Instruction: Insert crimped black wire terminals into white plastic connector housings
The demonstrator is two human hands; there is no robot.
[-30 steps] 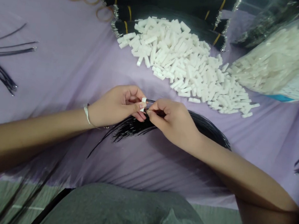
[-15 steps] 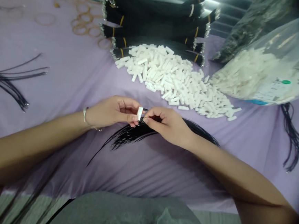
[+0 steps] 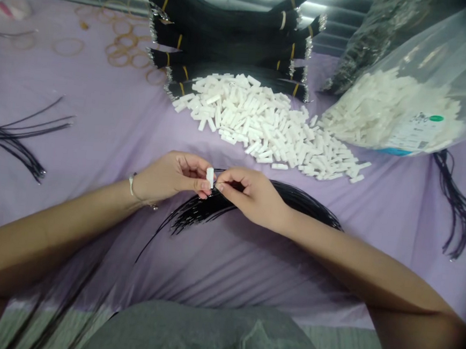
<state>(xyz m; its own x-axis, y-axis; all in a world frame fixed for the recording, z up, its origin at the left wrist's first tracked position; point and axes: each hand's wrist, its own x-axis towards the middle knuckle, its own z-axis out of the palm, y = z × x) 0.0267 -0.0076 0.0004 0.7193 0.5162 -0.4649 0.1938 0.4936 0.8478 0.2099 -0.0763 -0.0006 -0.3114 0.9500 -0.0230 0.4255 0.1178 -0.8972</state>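
Between thumb and fingers, my left hand (image 3: 178, 176) pinches a small white plastic connector housing (image 3: 209, 177), held upright. Close against its right side, my right hand (image 3: 253, 195) is closed on the end of a thin black wire (image 3: 216, 184). The wire tip is at the housing; whether it sits inside cannot be made out. Beneath both hands lies a bundle of loose black wires (image 3: 198, 212) with small metal ends pointing left. Beyond the hands spreads a heap of white connector housings (image 3: 257, 120).
Tied bundles of black wire (image 3: 227, 39) are stacked at the back. A clear bag of white housings (image 3: 387, 108) stands back right. Rubber bands (image 3: 123, 53) lie back left. More black wires lie at the left (image 3: 14, 136) and right (image 3: 458, 214) on the purple cloth (image 3: 112, 116).
Both hands have shifted slightly left in view with the housing and the wire, still pinched together. The background has shifted a little too, as the camera moved.
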